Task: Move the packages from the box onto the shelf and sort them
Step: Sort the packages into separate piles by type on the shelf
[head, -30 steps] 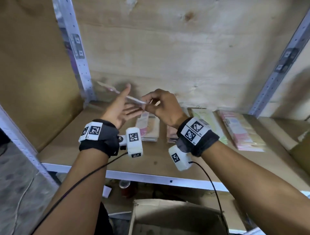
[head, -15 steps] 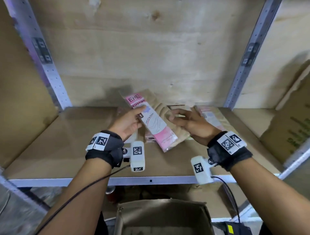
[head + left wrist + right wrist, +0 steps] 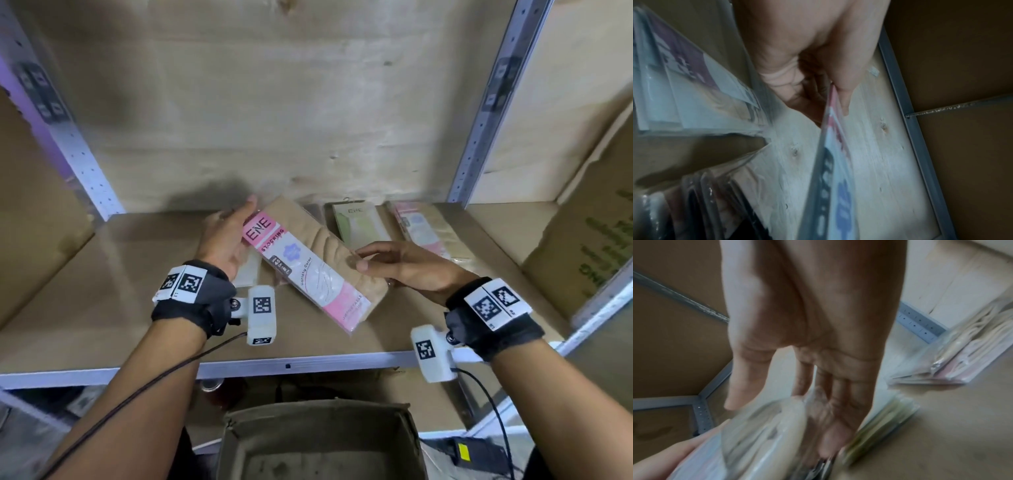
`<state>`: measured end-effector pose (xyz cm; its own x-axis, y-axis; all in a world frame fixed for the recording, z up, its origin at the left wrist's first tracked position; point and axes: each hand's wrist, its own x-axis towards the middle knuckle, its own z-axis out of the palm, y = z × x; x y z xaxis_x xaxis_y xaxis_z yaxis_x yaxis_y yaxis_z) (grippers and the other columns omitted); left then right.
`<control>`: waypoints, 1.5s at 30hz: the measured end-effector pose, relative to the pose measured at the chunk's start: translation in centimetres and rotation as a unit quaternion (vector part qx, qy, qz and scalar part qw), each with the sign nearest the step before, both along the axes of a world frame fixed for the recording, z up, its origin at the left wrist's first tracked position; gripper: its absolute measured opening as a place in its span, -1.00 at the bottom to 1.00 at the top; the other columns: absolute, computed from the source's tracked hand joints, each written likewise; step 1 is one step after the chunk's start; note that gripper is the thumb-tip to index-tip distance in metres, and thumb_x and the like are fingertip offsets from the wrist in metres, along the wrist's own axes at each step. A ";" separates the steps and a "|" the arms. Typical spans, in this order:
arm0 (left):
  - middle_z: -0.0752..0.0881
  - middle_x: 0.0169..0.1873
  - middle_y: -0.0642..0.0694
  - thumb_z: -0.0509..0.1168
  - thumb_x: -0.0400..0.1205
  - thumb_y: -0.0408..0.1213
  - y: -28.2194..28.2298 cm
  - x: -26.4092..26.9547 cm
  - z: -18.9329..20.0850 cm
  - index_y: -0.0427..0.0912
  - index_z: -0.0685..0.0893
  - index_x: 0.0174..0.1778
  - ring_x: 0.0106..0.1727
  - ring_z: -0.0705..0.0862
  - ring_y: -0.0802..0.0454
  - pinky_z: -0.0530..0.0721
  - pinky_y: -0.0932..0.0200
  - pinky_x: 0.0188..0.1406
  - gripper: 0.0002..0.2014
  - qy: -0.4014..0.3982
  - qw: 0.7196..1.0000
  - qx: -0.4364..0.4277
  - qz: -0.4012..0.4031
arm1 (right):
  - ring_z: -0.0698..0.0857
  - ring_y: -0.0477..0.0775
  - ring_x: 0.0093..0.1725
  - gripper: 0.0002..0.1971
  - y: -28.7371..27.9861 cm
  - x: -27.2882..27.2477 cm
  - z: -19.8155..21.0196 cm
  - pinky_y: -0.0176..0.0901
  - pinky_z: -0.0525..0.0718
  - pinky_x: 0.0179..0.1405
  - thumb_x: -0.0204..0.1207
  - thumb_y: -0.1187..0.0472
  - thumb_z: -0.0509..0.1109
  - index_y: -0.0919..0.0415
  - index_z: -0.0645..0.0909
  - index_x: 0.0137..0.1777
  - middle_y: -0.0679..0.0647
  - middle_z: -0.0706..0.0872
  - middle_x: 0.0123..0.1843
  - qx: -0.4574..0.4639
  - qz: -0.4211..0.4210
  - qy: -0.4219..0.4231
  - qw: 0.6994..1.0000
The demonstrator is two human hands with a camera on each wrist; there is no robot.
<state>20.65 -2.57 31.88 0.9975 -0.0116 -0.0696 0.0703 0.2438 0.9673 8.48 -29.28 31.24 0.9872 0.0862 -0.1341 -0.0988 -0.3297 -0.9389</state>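
Observation:
A pink and beige stocking package (image 3: 305, 263) hangs tilted, face up, just above the wooden shelf (image 3: 102, 291). My left hand (image 3: 236, 229) pinches its upper left end; the left wrist view shows the thumb (image 3: 842, 91) pressed on the package (image 3: 834, 162). My right hand (image 3: 380, 260) lies with straight fingers against the package's right edge, and in the right wrist view the package (image 3: 760, 434) rests on those fingers (image 3: 830, 402). An open cardboard box (image 3: 318, 442) stands below the shelf.
Stacks lie at the back of the shelf: a green one (image 3: 359, 222), a pink one (image 3: 421, 229), and a pale one (image 3: 248, 274) under my left wrist. Metal uprights (image 3: 479, 137) flank the bay. A large carton (image 3: 589, 246) stands at right.
The package, held edge-on and high between both hands a second ago, has turned face up and come down over the shelf. My right hand has gone from pinching to straight fingers.

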 end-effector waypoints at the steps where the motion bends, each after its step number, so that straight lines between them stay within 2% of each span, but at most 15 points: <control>1: 0.78 -0.35 -0.01 0.46 0.61 -0.03 0.0 0.0 0.1 -0.08 0.70 -0.15 -0.40 0.75 0.12 0.69 0.22 -0.42 -0.80 0.008 1.000 0.001 0.010 | 0.70 0.08 -0.07 -0.60 -0.3 -0.1 -0.3 -0.18 0.66 -0.08 0.42 -0.05 0.57 0.04 0.71 0.24 0.12 0.82 0.07 -0.009 0.001 0.014 1.000; 4: 0.79 -0.26 -0.03 0.42 0.63 0.04 0.4 0.2 0.1 -0.06 0.70 -0.08 -0.28 0.76 0.07 0.66 0.07 -0.27 -0.77 0.023 0.999 -0.006 0.039 | 0.78 0.10 0.10 -0.45 -1.1 -0.2 -0.8 0.05 0.81 0.07 0.31 -0.17 0.60 0.06 0.60 0.23 0.19 0.78 0.20 -0.004 -0.019 0.031 0.999; 7: 0.80 -0.21 -0.08 0.43 0.63 0.01 0.5 0.4 0.0 -0.12 0.70 -0.07 -0.16 0.78 -0.02 0.75 0.01 -0.01 -0.75 0.024 0.997 -0.035 0.062 | 0.83 0.25 0.04 -0.40 -1.5 -0.4 -1.0 0.08 0.84 -0.07 0.37 -0.17 0.60 0.15 0.57 0.30 0.23 0.81 0.12 0.027 -0.024 0.039 0.999; 10: 0.81 -0.26 -0.05 0.41 0.63 0.04 0.2 0.5 -0.2 -0.12 0.70 -0.09 -0.21 0.79 0.02 0.79 0.09 -0.14 -0.73 0.022 0.997 -0.034 0.061 | 0.84 0.33 0.00 -0.57 -1.5 -0.7 -0.9 -0.04 0.84 -0.14 0.52 0.05 0.54 0.26 0.63 0.29 0.29 0.83 0.07 0.093 0.016 0.019 0.995; 13: 0.85 -0.33 -0.03 0.40 0.67 -0.06 -0.1 0.7 -0.6 -0.15 0.73 -0.08 -0.31 0.81 0.09 0.80 0.17 -0.26 -0.79 0.031 0.995 -0.081 0.040 | 0.83 0.32 0.07 -0.86 -1.7 -0.5 -1.1 -0.04 0.85 -0.04 0.55 0.27 0.51 0.21 0.75 0.08 0.33 0.83 0.07 0.156 0.007 -0.015 0.988; 17: 0.85 -0.31 -0.05 0.40 0.67 -0.11 -0.3 0.8 -1.0 -0.19 0.73 -0.03 -0.33 0.83 0.11 0.76 0.24 -0.36 -0.80 0.021 0.997 -0.074 0.013 | 0.83 0.27 0.09 -0.48 -3.0 -0.1 -1.6 0.01 0.84 -0.05 0.38 0.42 0.58 0.33 0.54 0.34 0.22 0.84 -0.05 0.226 -0.043 -0.009 0.973; 19: 0.84 -0.33 -0.04 0.43 0.65 -0.10 -0.7 0.8 -1.3 -0.20 0.73 -0.05 -0.34 0.82 0.10 0.75 0.24 -0.37 -0.79 0.000 0.999 -0.043 0.014 | 0.82 0.27 0.10 -0.44 -3.6 -0.3 -1.8 0.00 0.83 -0.06 0.35 0.47 0.59 0.36 0.55 0.36 0.27 0.81 0.01 0.215 -0.028 0.004 0.976; 24: 0.84 -0.27 -0.13 0.52 0.58 -0.16 -1.9 0.8 -2.0 -0.18 0.75 -0.13 -0.33 0.80 0.04 0.77 0.15 -0.26 -0.83 -0.045 0.997 0.048 0.033 | 0.83 0.27 0.12 -0.73 -4.2 -1.2 -1.9 -0.05 0.82 -0.07 0.32 0.22 0.69 0.12 0.82 0.03 0.31 0.83 0.11 0.165 0.037 0.051 0.984; 28: 0.84 -0.20 -0.21 0.57 0.52 -0.15 -3.0 0.4 -2.3 -0.22 0.79 -0.11 -0.30 0.80 0.00 0.79 0.10 -0.20 -0.79 -0.093 0.988 0.111 0.045 | 0.85 0.21 0.00 -0.70 -4.5 -1.7 -1.9 -0.11 0.84 -0.22 0.39 0.04 0.63 0.16 0.81 0.06 0.26 0.84 0.07 0.117 0.043 0.059 0.990; 31: 0.83 -0.34 -0.09 0.52 0.57 -0.12 -4.0 0.2 -2.3 -0.28 0.81 -0.04 -0.44 0.77 0.14 0.69 0.28 -0.45 -0.74 -0.098 0.986 0.129 0.024 | 0.84 0.20 0.02 -0.72 -4.9 -2.1 -2.2 -0.12 0.82 -0.26 0.53 0.11 0.54 0.22 0.76 0.17 0.24 0.84 0.09 0.079 0.073 0.081 0.991; 33: 0.83 -0.36 -0.05 0.48 0.60 -0.08 -4.5 0.0 -2.2 -0.22 0.80 -0.06 -0.43 0.78 0.14 0.69 0.29 -0.48 -0.75 -0.078 0.989 0.122 -0.005 | 0.83 0.21 0.03 -0.79 -5.2 -2.1 -2.7 -0.01 0.83 -0.14 0.55 0.21 0.52 0.19 0.76 0.16 0.25 0.84 0.11 0.058 0.076 0.089 0.991; 36: 0.84 -0.36 -0.04 0.43 0.64 -0.04 -5.1 -0.2 -2.0 -0.23 0.75 0.05 -0.37 0.82 0.08 0.76 0.23 -0.41 -0.70 -0.037 0.997 0.057 -0.043 | 0.80 0.13 0.06 -0.77 -6.0 -2.1 -2.8 0.05 0.73 0.13 0.54 0.32 0.50 0.26 0.75 0.19 0.24 0.83 0.14 0.036 0.060 0.064 0.995; 39: 0.88 -0.26 -0.08 0.34 0.70 -0.03 -5.7 -0.4 -1.9 -0.21 0.68 0.12 -0.29 0.85 0.06 0.78 0.18 -0.37 -0.71 -0.003 0.998 -0.041 -0.057 | 0.80 -0.08 -0.01 -0.82 -7.0 -2.2 -2.6 -0.35 0.69 -0.02 0.56 0.36 0.47 0.26 0.77 0.13 0.07 0.86 0.03 0.035 0.062 0.040 0.997; 41: 0.88 -0.17 -0.14 0.24 0.74 0.05 -6.3 -0.6 -2.1 -0.19 0.67 0.19 -0.16 0.87 0.03 0.79 0.18 -0.31 -0.63 0.018 0.992 -0.102 -0.071 | 0.80 -0.10 0.00 -0.77 -7.8 -2.1 -2.5 -0.41 0.67 -0.03 0.55 0.37 0.47 0.32 0.74 0.19 0.06 0.85 0.05 0.049 0.041 0.022 0.998; 45: 0.85 0.05 -0.31 0.05 0.73 0.26 -8.9 -2.1 -2.7 -0.26 0.69 0.26 0.10 0.85 -0.19 0.83 0.12 -0.06 -0.36 0.009 0.975 -0.052 -0.216 | 0.82 -0.07 0.07 -0.82 -9.0 -2.1 -2.5 -0.37 0.68 0.06 0.57 0.38 0.42 0.17 0.81 0.05 0.07 0.86 0.08 0.109 -0.013 -0.014 0.994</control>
<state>18.58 -11.50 29.19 0.8965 -0.4386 -0.0630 0.2053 0.2852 0.9362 6.38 -38.32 28.73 0.9926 0.0844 -0.0874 -0.0773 -0.1164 -0.9902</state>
